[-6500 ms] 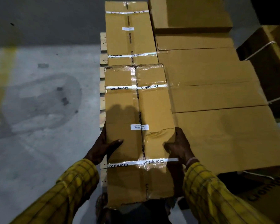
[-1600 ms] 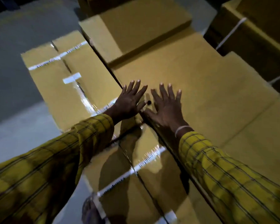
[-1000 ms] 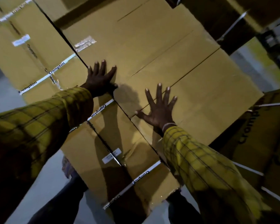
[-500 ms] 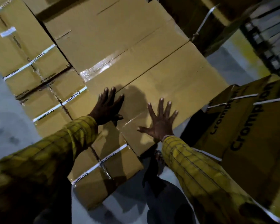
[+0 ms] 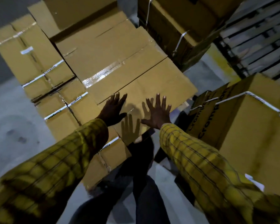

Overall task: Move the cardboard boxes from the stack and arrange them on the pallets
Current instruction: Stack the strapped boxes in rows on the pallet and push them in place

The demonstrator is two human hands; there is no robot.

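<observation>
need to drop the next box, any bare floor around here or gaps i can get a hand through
Bare grey floor lies open to the left of the taped boxes. A narrower strip of floor runs between the plain box under both open hands, left hand and right hand, and the strapped boxes. The boxes themselves sit tightly together, with only thin seams.

brown cardboard boxes (image 5: pixel 129 81) | taped shut | lying flat, packed side by side

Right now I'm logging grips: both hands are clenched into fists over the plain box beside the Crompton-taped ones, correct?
Not fists. The head view shows the left hand and right hand with fingers spread straight over the plain box, beside the Crompton-taped boxes.
</observation>
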